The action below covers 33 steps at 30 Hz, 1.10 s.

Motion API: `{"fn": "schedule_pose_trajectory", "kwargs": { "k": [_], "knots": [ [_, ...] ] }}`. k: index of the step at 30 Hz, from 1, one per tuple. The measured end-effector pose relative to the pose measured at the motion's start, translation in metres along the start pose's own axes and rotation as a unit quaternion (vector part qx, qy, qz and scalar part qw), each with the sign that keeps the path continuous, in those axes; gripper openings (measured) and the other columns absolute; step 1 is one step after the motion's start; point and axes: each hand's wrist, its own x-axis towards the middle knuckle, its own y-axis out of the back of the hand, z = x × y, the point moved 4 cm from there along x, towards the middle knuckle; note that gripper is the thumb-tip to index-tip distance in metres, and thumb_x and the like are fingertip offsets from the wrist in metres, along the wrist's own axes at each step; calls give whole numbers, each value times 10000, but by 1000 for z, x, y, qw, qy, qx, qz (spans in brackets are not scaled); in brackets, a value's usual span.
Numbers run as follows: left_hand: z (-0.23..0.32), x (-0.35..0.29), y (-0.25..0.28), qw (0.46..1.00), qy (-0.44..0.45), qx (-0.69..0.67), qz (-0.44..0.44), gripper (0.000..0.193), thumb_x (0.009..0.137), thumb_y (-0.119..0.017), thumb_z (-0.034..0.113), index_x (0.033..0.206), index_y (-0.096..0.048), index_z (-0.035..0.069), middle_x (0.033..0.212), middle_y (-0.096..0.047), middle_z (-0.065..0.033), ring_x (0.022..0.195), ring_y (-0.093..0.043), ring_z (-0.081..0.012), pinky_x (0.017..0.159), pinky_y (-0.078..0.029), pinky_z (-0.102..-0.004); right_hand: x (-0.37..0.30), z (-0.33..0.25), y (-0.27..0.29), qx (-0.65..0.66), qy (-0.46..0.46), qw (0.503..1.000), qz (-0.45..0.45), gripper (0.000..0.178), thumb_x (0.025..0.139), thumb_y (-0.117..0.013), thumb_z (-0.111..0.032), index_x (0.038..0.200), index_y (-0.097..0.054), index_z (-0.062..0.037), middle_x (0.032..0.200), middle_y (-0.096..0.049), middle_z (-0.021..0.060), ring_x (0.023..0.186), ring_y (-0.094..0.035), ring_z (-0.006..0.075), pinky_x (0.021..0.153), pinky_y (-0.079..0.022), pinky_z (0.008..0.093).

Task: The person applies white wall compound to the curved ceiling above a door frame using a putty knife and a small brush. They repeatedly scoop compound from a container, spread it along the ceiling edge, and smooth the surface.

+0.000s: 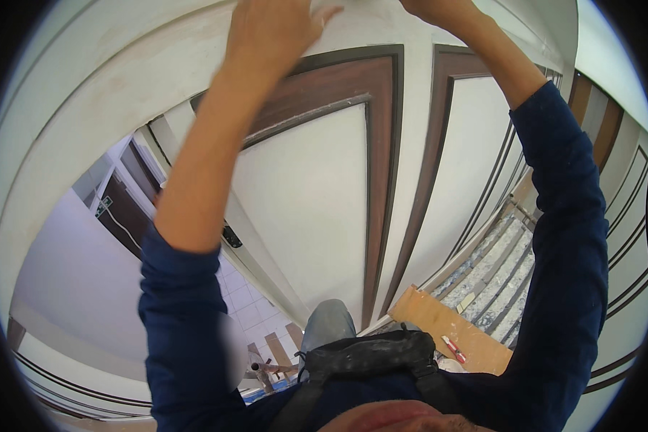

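Note:
Both my arms, in dark blue sleeves, reach up to the top of the view. My left hand (272, 32) is in front of the cream-white wall band (363, 25) above the brown panel frames. Its thumb sticks out to the right, and I see nothing held in it; the fingertips are cut off by the upper edge. Only the wrist side of my right hand (439, 9) shows at the top edge, so its fingers are hidden. Below the hands is a white panel (302, 209) with a brown moulded frame (381, 180). A second framed white panel (457, 144) stands to its right.
A wooden board (428, 317) at the lower right bears a red-and-white utility knife (453, 349). Beyond it lies a paint-spattered slatted platform (493, 266). At lower left, a tiled floor (248, 302) shows far below, beside a metal pole (266, 367). A black waist bag (371, 353) hangs at my front.

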Motion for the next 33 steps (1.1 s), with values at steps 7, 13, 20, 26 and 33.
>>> {"fn": "schedule_pose_trajectory", "kwargs": {
  "k": [7,13,20,26,33],
  "knots": [
    [-1,78,-44,980,-59,40,-187,114,867,-690,121,869,-757,28,809,-703,-224,819,-680,-441,777,-542,-506,-7,7,11,5,-4,1000,-5,273,977,-636,-135,1221,-616,-15,1143,-667,224,1108,-606,414,948,-504,489],
    [6,79,-71,979,-72,74,-177,107,839,-658,84,782,-717,15,807,-698,-234,815,-681,-443,769,-534,-524,-20,17,10,3,-6,1000,5,269,978,-641,-139,1210,-620,-4,1137,-672,229,1110,-610,417,954,-503,495],
    [6,82,-58,984,-29,8,-176,86,832,-657,63,811,-726,16,841,-710,-225,829,-682,-441,792,-539,-520,-13,6,20,10,-34,999,-5,221,990,-602,-156,1168,-659,-38,1088,-690,207,1093,-620,405,919,-518,502],
    [1,72,-68,989,-56,37,-133,104,848,-648,97,828,-712,17,856,-698,-204,854,-682,-420,779,-536,-515,-12,25,-4,46,-18,998,25,198,961,-631,-147,1130,-666,-50,1069,-695,175,1061,-620,392,894,-516,503],
    [12,93,-153,972,-125,86,-178,106,832,-639,92,787,-723,44,827,-712,-191,826,-706,-382,763,-565,-491,-48,74,-13,32,-57,998,14,180,943,-657,-136,1107,-669,-63,1052,-692,180,1051,-612,388,906,-505,497]
  ]
}}
